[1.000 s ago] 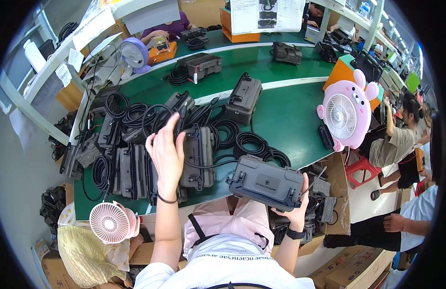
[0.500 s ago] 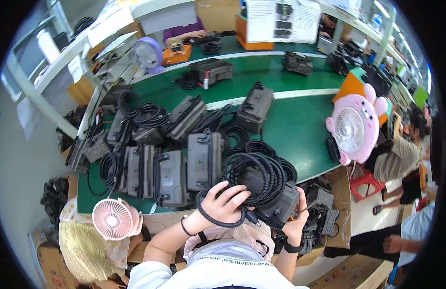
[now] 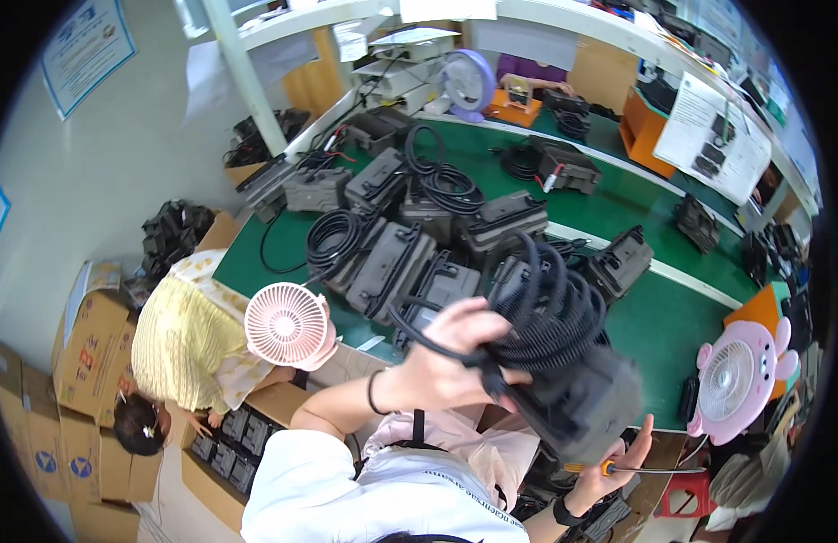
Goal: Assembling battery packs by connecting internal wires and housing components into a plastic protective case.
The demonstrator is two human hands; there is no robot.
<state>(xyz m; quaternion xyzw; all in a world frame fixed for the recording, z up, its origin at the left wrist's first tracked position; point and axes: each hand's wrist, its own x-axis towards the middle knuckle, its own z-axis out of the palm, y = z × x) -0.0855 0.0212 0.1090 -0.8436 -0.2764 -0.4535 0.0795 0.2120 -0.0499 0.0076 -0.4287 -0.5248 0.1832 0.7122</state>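
My left hand (image 3: 455, 357), blurred by motion, grips the cable near its plug end. Its black coiled cable (image 3: 555, 303) hangs together over a dark grey plastic box (image 3: 582, 407), tilted in the air in front of me. Beneath the box's lower right edge, my right hand (image 3: 609, 475) holds a screwdriver (image 3: 659, 471) with a yellow-orange handle. The shaft points to the right. Some fingers of that hand are stretched out; whether they touch the box I cannot tell.
Several similar grey boxes (image 3: 392, 271) with coiled cables crowd the green table (image 3: 663, 339). A pink fan (image 3: 287, 324) stands at the left edge, a rabbit-shaped fan (image 3: 736, 380) at the right. A person in yellow (image 3: 188, 335) bends over an open carton (image 3: 206, 484) at lower left.
My view has swung left, showing more of the person in yellow and the cartons. The box and cable have tilted and moved right; the screwdriver's shaft now lies clear of the box.
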